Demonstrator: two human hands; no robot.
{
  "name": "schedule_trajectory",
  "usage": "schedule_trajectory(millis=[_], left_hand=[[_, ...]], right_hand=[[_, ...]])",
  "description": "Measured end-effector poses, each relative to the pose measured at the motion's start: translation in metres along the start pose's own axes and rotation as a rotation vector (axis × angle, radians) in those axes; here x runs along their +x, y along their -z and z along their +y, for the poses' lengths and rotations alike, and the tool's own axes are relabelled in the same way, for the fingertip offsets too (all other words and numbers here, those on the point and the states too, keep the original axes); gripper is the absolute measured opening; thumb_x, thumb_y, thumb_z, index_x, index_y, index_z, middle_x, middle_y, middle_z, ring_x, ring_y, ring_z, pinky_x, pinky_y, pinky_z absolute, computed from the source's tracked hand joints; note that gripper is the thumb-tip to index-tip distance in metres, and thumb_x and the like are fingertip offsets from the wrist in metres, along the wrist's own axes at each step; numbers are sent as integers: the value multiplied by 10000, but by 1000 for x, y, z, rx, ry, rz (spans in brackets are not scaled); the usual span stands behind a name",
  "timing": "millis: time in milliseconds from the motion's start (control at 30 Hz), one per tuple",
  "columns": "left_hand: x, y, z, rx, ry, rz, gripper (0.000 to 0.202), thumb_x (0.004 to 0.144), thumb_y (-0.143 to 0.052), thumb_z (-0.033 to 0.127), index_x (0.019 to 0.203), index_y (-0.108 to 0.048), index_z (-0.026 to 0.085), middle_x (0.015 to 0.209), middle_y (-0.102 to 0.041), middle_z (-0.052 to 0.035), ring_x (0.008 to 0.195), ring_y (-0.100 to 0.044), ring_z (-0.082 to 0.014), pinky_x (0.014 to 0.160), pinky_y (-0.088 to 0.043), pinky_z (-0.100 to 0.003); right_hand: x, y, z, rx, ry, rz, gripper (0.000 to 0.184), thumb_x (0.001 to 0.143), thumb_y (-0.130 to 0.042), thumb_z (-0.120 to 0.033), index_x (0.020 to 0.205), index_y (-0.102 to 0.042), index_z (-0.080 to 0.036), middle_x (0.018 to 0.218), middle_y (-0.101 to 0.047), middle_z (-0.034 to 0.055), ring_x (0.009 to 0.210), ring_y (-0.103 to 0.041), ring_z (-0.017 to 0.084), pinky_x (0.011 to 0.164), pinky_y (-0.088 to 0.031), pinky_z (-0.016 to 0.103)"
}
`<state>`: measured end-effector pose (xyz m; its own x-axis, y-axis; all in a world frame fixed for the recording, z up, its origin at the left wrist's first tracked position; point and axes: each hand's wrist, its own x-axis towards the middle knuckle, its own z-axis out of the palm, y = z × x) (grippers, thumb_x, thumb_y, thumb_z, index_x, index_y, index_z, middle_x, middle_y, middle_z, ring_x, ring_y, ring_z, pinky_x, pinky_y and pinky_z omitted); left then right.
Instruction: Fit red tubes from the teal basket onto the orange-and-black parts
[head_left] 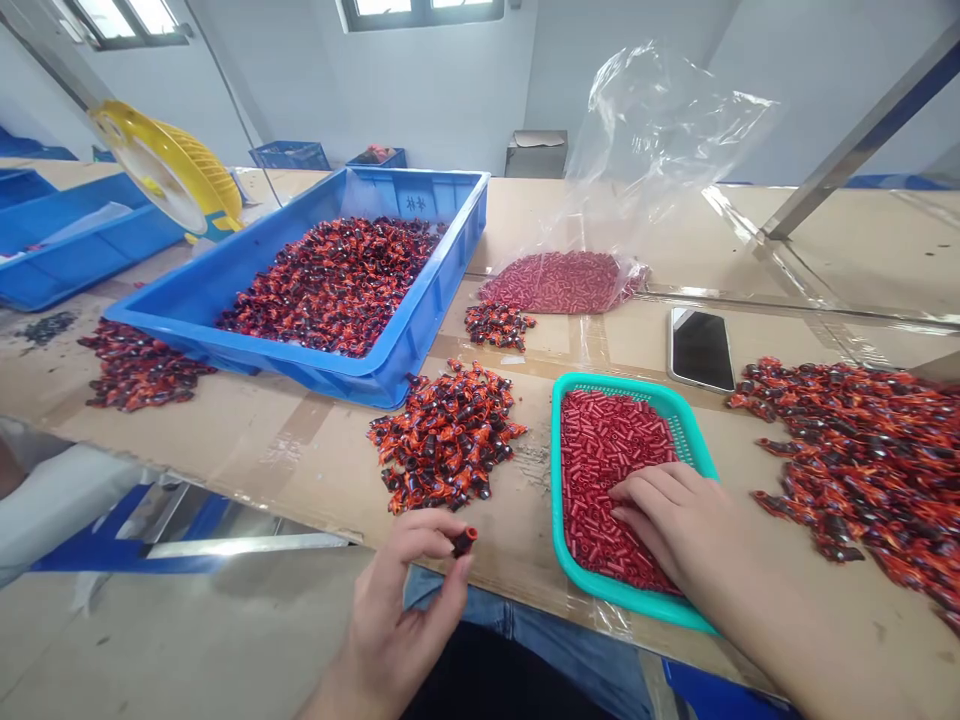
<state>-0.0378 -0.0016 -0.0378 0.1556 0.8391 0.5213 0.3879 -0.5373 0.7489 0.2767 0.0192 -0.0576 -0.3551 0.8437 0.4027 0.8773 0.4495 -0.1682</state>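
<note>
My left hand [409, 590] pinches a small black piece with a red ring-shaped end [465, 541] between thumb and forefinger, above the table's front edge. My right hand [667, 520] reaches into a turquoise plastic basket [557, 480] full of short dark-red tubes [600, 450]. Its fingers are drawn together at the tubes' surface; whatever lies between the fingertips is hidden. Just beyond my left hand is a heap of black-and-orange pieces [450, 440]. A larger heap of similar pieces [862, 450] spreads to the right of the basket.
A big blue tray [300, 370] holds many such pieces, with another heap [142, 370] at its left. Behind the basket stands a clear plastic bag [562, 280] of red tubes, with a phone [701, 348] to its right. A yellow fan [172, 165] stands far left. A person's sleeve [67, 500] shows at left.
</note>
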Motion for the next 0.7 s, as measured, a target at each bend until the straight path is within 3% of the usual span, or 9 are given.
schedule_trajectory(millis=[100, 267, 400, 533, 700], left_hand=[[3, -7, 4, -133, 70, 7, 140, 992, -608, 122, 1082, -592, 228, 1003, -725, -31, 937, -744, -121, 859, -626, -194], [6, -14, 12, -345, 213, 30, 129, 1031, -602, 158, 1108, -597, 261, 993, -748, 2, 937, -772, -108, 867, -625, -166], [10, -19, 19, -509, 272, 11, 159, 1003, -668, 168, 1076, -581, 279, 1033, -718, 21, 930, -792, -131, 880, -647, -217], [14, -22, 24, -424, 169, 2, 173, 967, -720, 155, 1063, -620, 258, 1011, -717, 9, 938, -749, -111, 882, -623, -184], [20, -21, 28, -249, -73, -51, 248, 958, -765, 251, 1142, -600, 232, 984, -764, -16, 913, -746, -123, 895, -594, -221]], right_hand=[[4, 5, -1, 29, 2, -19, 303, 1084, -459, -296, 858, -646, -222, 820, -712, 43, 774, -614, 220, 725, -478, 357], [7, 27, -13, 111, -38, 14, 161, 1067, -520, -319, 991, -626, -223, 917, -706, 46, 866, -651, 208, 769, -524, 332], [8, 45, -36, 386, -186, 70, 31, 1029, -585, -249, 1044, -610, -259, 952, -690, 8, 867, -675, 151, 742, -554, 230], [14, 53, -69, 722, -250, 10, 101, 1001, -611, -193, 1036, -605, -288, 941, -685, -18, 858, -695, 130, 752, -570, 196], [27, 50, -97, 996, -132, 19, 131, 974, -653, -156, 1017, -621, -275, 872, -680, -19, 794, -676, 134, 706, -566, 221]])
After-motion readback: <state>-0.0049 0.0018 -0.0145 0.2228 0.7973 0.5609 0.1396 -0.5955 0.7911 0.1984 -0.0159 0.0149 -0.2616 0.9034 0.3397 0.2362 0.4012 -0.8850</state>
